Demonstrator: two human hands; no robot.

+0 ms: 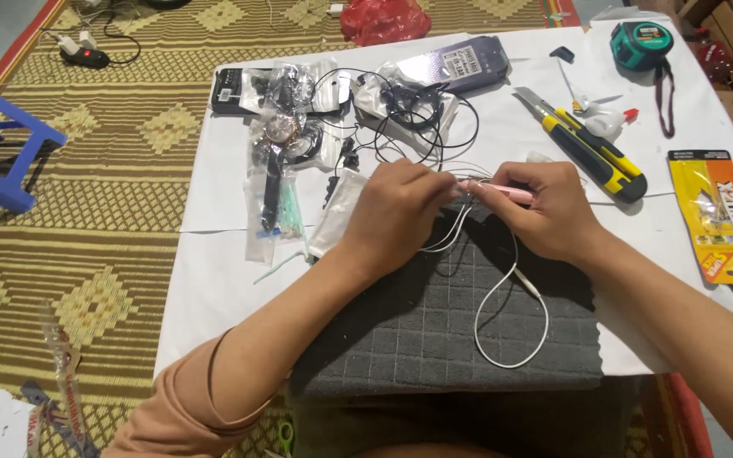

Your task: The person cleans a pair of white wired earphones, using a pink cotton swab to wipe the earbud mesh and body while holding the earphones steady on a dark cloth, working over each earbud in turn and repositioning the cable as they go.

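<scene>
At the centre of the frame both hands meet over a dark grey checked cloth pad (434, 331) on the white-covered bench (214, 280). The left hand (396, 216) has its grip pinched closed on a thin white earphone cable (511, 339), while the right hand (549, 212) has its grip closed around a slim pink pen-shaped tool (502, 192), its tip touching the cable. The step in hand looks like fine work on the wire at the pinch point; the next move probably calls for a steady hold and small, precise tip movement. One white cable loops down over the pad. Right of the hands lie one yellow-and-black utility knife (595, 153), one teal tape measure (640, 45) and one yellow glue packet (720, 216); upper centre, a tangle of black earphone wires (417, 119), count unclear.
</scene>
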